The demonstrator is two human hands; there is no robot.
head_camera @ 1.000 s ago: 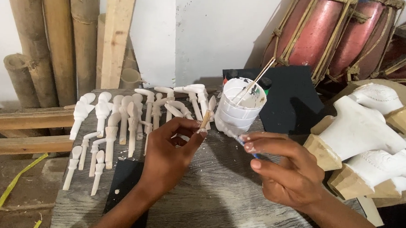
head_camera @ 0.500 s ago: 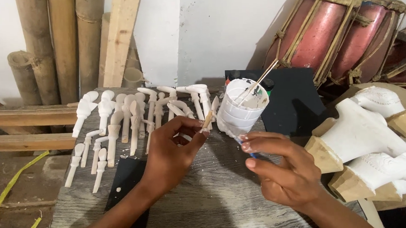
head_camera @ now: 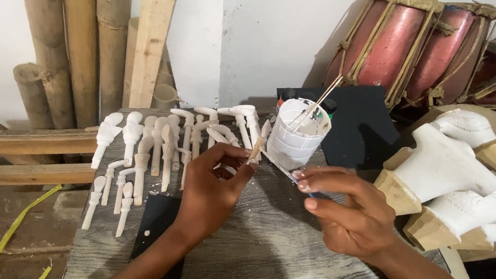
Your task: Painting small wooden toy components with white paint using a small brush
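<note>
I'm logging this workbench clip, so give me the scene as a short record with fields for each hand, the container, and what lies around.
left hand: pinches a small pale carved wooden piece by its end
right hand: holds a thin brush whose tip points at that piece
container: white plastic cup with thin sticks in it
surface: grey weathered wooden board
left of hands: rows of white-painted carved wooden pieces
right: large white carved figures
behind: red drums, bamboo poles

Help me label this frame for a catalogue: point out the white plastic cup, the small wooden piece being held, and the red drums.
white plastic cup [head_camera: 296, 140], head view, ribbed side wall
small wooden piece [head_camera: 255, 149], head view, middle
red drums [head_camera: 393, 52], head view, left drum's body
</note>
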